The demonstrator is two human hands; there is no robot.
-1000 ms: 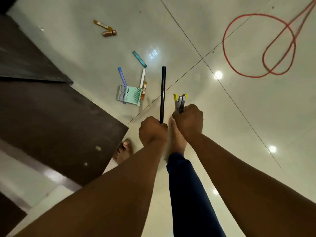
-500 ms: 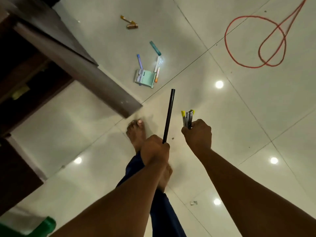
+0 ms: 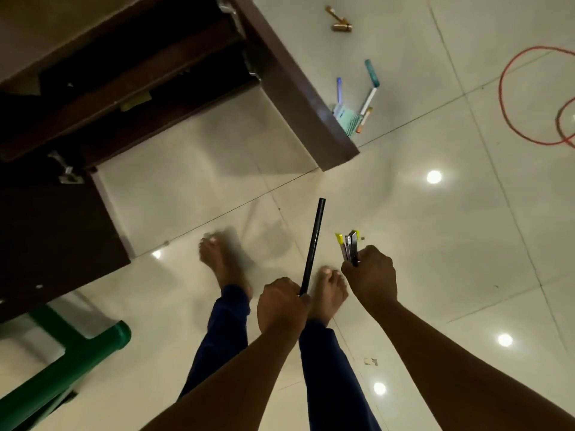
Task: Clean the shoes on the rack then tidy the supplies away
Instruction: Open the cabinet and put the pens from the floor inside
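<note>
My left hand grips the lower end of a slim black stick that points up and away from me. My right hand holds a small bundle of grey tools with yellow tips. Both hands hang over the pale tiled floor, above my bare feet. Far off on the floor lie a mint-green box with several pens around it, a teal pen and a brass-coloured bottle. No shoes are in sight.
A dark brown cabinet with an open door and shelves fills the upper left. A green plastic stool leg stands at the lower left. A red cord loops on the floor at the right edge.
I have stepped away from the scattered pens toward the cabinet, whose open inside now shows. Both hands keep their hold on the stick and the bundle. The green stool has come further into view.
</note>
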